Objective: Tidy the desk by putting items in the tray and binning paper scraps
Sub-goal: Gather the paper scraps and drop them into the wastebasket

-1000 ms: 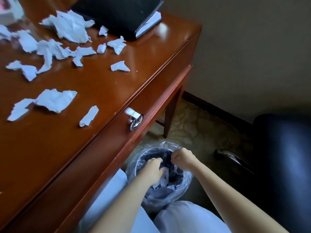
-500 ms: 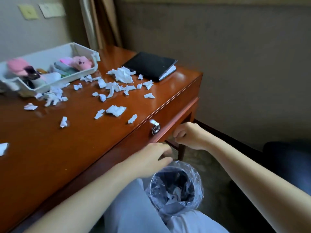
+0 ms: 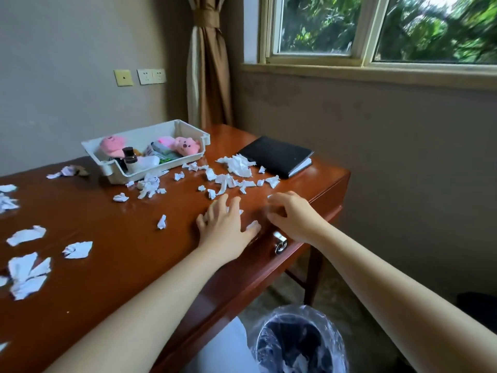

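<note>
white paper scraps are lying all over the red-brown desk, from our far left across to the white tray, which is sitting near the back and holding pink plush toys. we are laying our left hand flat on the desk, fingers spread apart over a scrap. our right hand is just beside it, fingers bent and blurred; we cannot tell whether they are gripping anything. the lined bin is standing on the floor below.
</note>
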The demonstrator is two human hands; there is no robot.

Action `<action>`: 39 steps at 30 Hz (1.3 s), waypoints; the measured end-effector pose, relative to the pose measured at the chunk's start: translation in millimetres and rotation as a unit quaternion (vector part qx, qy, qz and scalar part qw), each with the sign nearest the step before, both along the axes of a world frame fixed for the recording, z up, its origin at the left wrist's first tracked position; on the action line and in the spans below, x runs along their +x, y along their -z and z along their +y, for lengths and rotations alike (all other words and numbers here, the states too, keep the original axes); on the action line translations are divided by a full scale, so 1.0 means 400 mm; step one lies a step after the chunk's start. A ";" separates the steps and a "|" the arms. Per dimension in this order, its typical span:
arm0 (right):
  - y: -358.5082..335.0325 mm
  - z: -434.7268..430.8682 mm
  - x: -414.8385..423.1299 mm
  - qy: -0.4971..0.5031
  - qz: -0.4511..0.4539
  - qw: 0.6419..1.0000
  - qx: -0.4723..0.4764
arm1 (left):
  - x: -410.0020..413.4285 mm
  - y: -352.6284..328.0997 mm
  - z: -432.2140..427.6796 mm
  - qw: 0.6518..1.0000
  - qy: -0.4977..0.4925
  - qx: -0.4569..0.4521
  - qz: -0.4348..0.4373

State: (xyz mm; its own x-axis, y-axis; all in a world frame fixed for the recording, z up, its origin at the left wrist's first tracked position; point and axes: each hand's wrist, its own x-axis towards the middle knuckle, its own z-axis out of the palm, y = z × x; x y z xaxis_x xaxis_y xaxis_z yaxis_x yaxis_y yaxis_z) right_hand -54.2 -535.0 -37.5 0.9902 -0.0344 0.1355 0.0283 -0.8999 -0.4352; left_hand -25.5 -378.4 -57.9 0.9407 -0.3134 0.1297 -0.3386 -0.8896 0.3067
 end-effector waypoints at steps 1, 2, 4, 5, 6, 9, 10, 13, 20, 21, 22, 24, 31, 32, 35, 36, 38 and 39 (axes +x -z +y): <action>0.013 0.006 0.016 0.009 0.009 1.000 0.002 | 0.013 0.005 -0.005 1.000 -0.014 0.004 0.008; 0.024 0.011 0.033 0.018 0.015 1.000 0.006 | 0.026 0.007 -0.008 1.000 -0.021 0.004 0.010; 0.043 0.017 0.067 0.034 0.013 0.999 0.020 | 0.056 0.009 -0.006 1.000 -0.030 0.004 0.007; 0.050 0.020 0.087 0.042 0.010 0.999 0.021 | 0.073 0.010 0.000 0.999 -0.037 0.006 0.006; 0.053 0.025 0.105 0.049 0.012 0.999 0.013 | 0.091 0.009 0.008 0.999 -0.045 0.009 0.007; 0.060 0.033 0.166 0.071 0.018 0.997 -0.018 | 0.150 0.005 0.036 0.998 -0.060 0.024 0.013; 0.060 0.035 0.187 0.075 0.018 0.997 -0.031 | 0.168 0.003 0.045 0.998 -0.059 0.027 0.015; 0.064 0.041 0.249 0.083 0.005 0.995 -0.060 | 0.222 0.004 0.065 0.999 -0.049 0.014 0.010; 0.057 0.057 0.364 0.036 -0.019 0.999 -0.025 | 0.323 0.019 0.078 0.999 0.022 -0.017 -0.026; 0.059 0.056 0.375 0.019 -0.025 0.999 -0.023 | 0.330 0.023 0.079 0.999 0.030 -0.023 -0.029; 0.062 0.056 0.385 0.002 -0.032 0.999 -0.020 | 0.335 0.025 0.080 0.998 0.034 -0.032 -0.035; 0.067 0.054 0.398 -0.030 -0.057 0.998 -0.007 | 0.344 0.028 0.081 0.996 0.040 -0.057 -0.052; 0.055 0.057 0.393 -0.048 -0.092 0.994 0.046 | 0.342 0.022 0.095 0.986 0.034 -0.151 -0.064; 0.052 0.059 0.391 -0.039 -0.091 0.994 0.055 | 0.340 0.021 0.098 0.984 0.031 -0.169 -0.057; 0.050 0.063 0.388 -0.011 -0.097 0.992 0.082 | 0.335 0.017 0.110 0.976 0.029 -0.211 -0.041; 0.050 0.064 0.388 0.005 -0.102 0.992 0.072 | 0.332 0.016 0.114 0.976 0.031 -0.214 -0.040; 0.053 0.064 0.386 0.046 -0.113 0.992 0.036 | 0.332 0.017 0.125 0.980 0.026 -0.185 -0.063; 0.053 0.064 0.385 0.064 -0.118 0.991 0.020 | 0.330 0.013 0.132 0.984 0.014 -0.158 -0.081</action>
State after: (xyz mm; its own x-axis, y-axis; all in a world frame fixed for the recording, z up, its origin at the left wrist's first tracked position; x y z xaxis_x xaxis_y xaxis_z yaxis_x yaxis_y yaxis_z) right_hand 99.8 -509.4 -58.7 0.9181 -0.1672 0.3594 0.0210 -0.8849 -0.4653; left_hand 106.5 -325.4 -63.1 0.8914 -0.2590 0.3719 -0.4287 -0.7479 0.5067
